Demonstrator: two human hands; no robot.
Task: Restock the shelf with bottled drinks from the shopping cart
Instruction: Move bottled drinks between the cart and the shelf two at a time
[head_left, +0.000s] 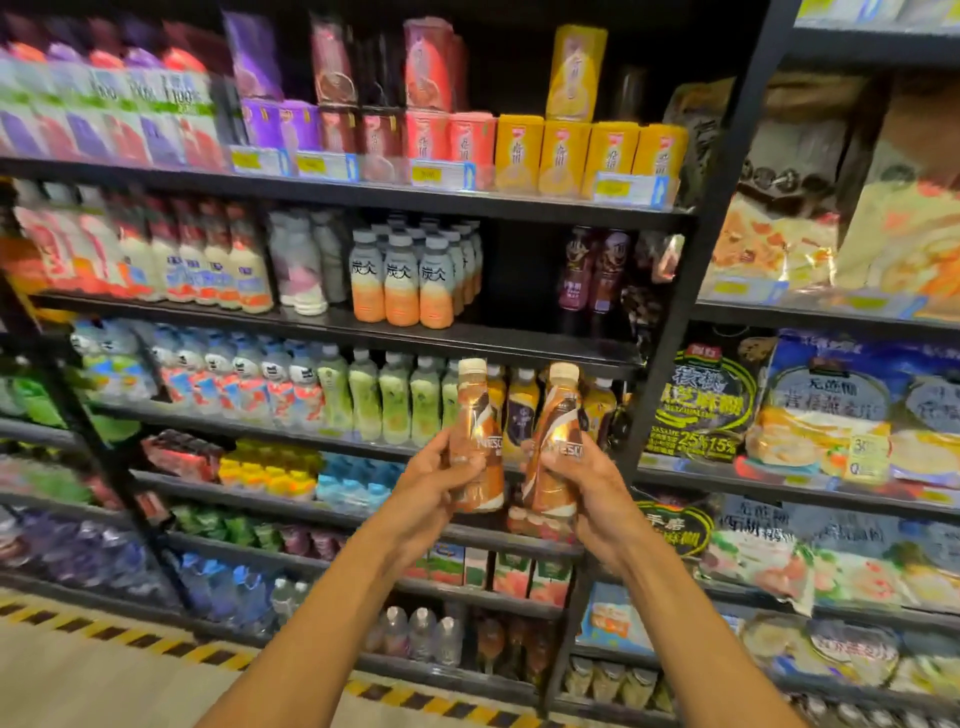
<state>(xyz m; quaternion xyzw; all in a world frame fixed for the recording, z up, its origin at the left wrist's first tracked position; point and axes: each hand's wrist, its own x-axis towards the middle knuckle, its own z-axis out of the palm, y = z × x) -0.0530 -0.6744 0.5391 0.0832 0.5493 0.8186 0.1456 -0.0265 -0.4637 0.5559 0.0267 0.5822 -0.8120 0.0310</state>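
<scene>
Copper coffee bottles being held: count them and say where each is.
2. One copper coffee bottle in the left hand, one in the right hand. Others may be hidden on the shelves.

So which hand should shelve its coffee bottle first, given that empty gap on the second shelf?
Probably right. The right hand and its bottle sit almost directly below the dark gap; the left hand and its bottle are further left.
</scene>
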